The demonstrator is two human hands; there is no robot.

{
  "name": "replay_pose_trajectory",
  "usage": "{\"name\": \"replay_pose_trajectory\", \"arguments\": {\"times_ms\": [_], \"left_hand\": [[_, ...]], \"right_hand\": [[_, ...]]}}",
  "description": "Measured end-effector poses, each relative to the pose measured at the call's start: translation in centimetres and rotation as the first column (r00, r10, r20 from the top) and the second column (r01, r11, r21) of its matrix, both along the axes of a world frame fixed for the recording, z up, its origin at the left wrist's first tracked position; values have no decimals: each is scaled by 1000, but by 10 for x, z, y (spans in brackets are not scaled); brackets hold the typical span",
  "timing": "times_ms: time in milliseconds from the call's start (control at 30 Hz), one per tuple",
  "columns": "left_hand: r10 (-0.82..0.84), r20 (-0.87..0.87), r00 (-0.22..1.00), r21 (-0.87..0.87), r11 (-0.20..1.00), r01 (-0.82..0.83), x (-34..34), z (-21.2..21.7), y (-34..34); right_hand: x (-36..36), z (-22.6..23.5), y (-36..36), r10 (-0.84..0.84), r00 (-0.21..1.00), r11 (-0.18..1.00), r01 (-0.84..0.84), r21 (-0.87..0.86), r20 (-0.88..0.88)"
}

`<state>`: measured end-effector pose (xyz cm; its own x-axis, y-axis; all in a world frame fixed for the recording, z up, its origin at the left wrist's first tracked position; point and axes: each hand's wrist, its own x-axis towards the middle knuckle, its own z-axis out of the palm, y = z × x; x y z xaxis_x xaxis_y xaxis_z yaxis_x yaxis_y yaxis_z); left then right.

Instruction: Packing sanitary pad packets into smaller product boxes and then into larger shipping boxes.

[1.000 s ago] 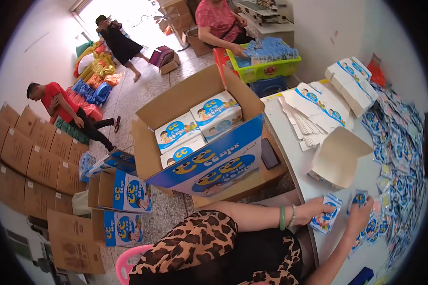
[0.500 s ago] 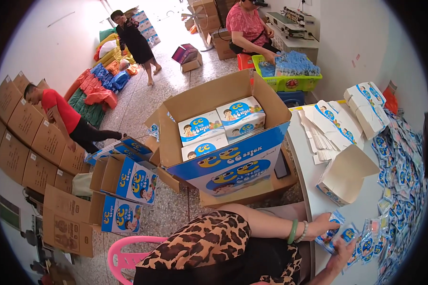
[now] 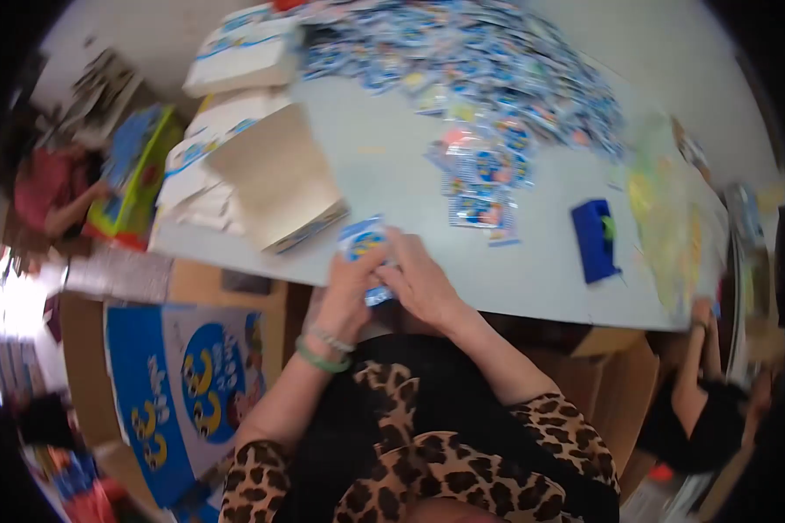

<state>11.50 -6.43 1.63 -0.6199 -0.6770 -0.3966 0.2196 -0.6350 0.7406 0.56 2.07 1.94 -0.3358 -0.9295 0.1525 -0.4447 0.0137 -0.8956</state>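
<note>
At the near edge of the worktop [image 3: 545, 261], the left hand [image 3: 347, 283] had its grip closed on at least one blue-and-white sachet [image 3: 358, 238], the exact count hidden by fingers, while the right hand [image 3: 420, 281] pressed in beside it with bent fingers, and whether its own grip held anything could not be told. One open white box [image 3: 275, 174] stood to the left, one blue tape dispenser [image 3: 593, 242] to the right, and one heap of sachets [image 3: 488, 65], too many and too blurred to count, spread across the far side.
</note>
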Motion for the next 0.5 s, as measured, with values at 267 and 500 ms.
{"name": "replay_pose_trajectory", "arguments": {"times_ms": [267,500], "left_hand": [[-57,14,998,167,984,54,-13,-14,-6],[-42,1,999,174,984,41,-6,-6,-5]], "right_hand": [[-106,-6,40,-340,639,850,523,65,-690],[-87,-8,68,-53,704,962,225,152,-709]]}}
